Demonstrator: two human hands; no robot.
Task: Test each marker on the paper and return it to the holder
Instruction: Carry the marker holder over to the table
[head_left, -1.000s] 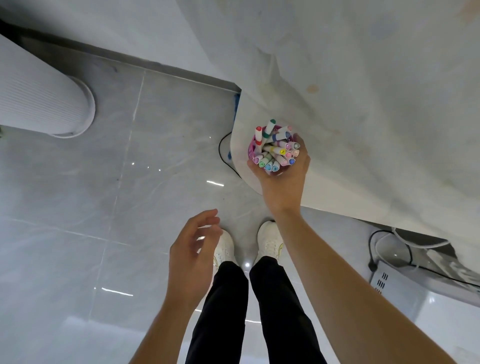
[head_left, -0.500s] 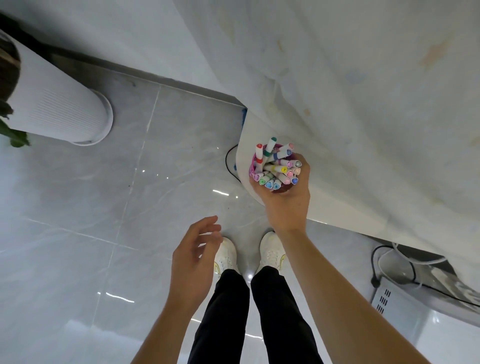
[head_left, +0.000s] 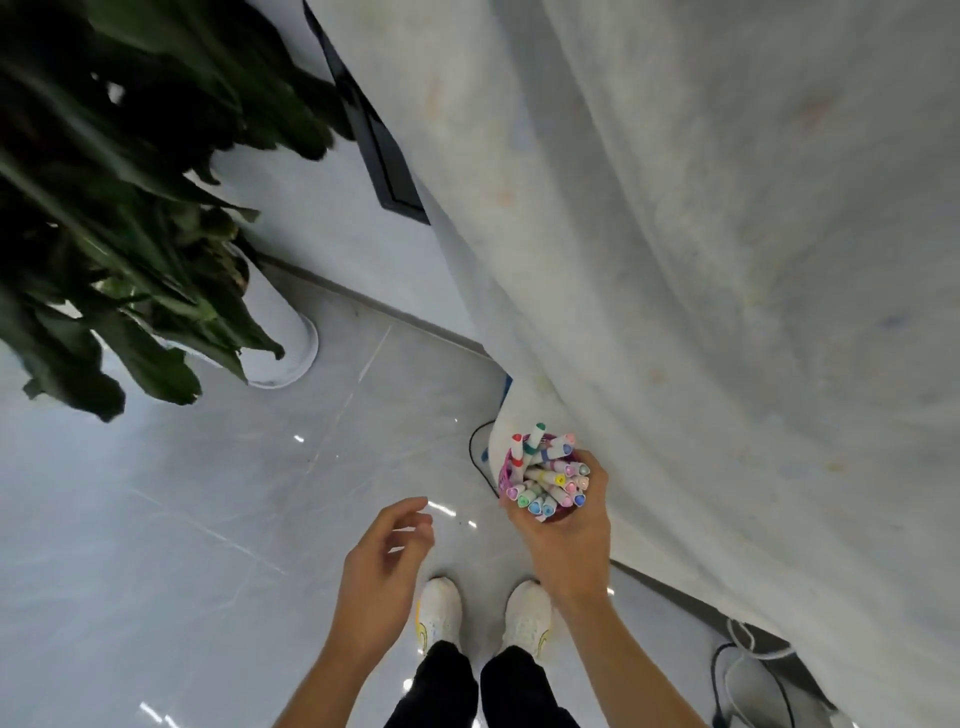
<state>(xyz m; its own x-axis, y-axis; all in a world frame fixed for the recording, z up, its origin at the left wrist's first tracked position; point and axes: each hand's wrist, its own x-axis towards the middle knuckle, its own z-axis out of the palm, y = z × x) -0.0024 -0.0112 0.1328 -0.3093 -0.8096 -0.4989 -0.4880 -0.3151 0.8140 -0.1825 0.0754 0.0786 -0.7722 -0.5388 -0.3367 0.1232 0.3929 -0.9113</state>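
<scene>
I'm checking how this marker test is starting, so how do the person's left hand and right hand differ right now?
The right hand is closed around the pink holder full of markers; the left hand holds nothing. The right hand is up against the hanging white sheet; the left hand hangs lower, over the floor, with fingers loosely curled and open. Both are bare, with forearms reaching forward.

We see the holder (head_left: 508, 470) packed with markers (head_left: 546, 475), resting in the right hand (head_left: 563, 535) at the table (head_left: 727, 260) edge. The left hand (head_left: 382, 571) hangs to its left, apart. Two shoes (head_left: 440, 610) stand on the floor (head_left: 182, 519) below; a plant (head_left: 130, 208) sits far left.
</scene>
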